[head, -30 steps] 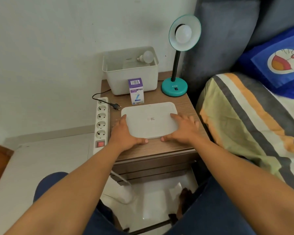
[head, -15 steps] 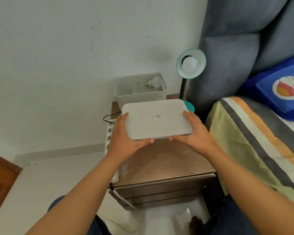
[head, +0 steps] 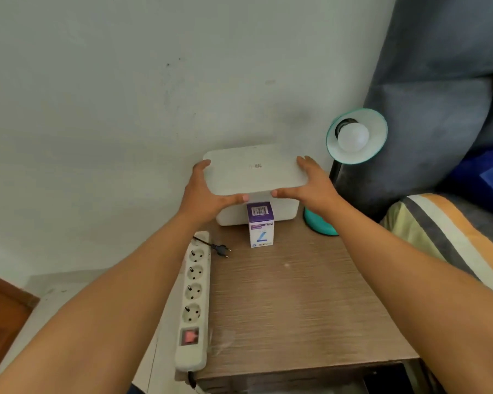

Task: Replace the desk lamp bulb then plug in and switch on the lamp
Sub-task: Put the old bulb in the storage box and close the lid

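A teal desk lamp (head: 322,223) stands at the back right of the wooden nightstand (head: 296,302), its shade holding a white bulb (head: 353,137). My left hand (head: 205,194) and my right hand (head: 310,186) grip a flat white lid (head: 254,170) by its two sides, right on top of the white storage box (head: 282,214) at the back; the box's inside is hidden. A purple-and-white bulb carton (head: 260,224) stands upright in front of the box. The lamp's black plug (head: 222,249) lies loose beside the white power strip (head: 193,302).
The power strip lies along the nightstand's left edge with a red switch (head: 189,336) near the front. A grey padded headboard (head: 439,109) and striped bedding (head: 453,237) are on the right. A pale wall stands behind and a tiled floor lies to the left.
Both hands lifted the white lid from the front of the nightstand and carried it back onto the storage box, covering the spare bulb inside. The carton came back into view.
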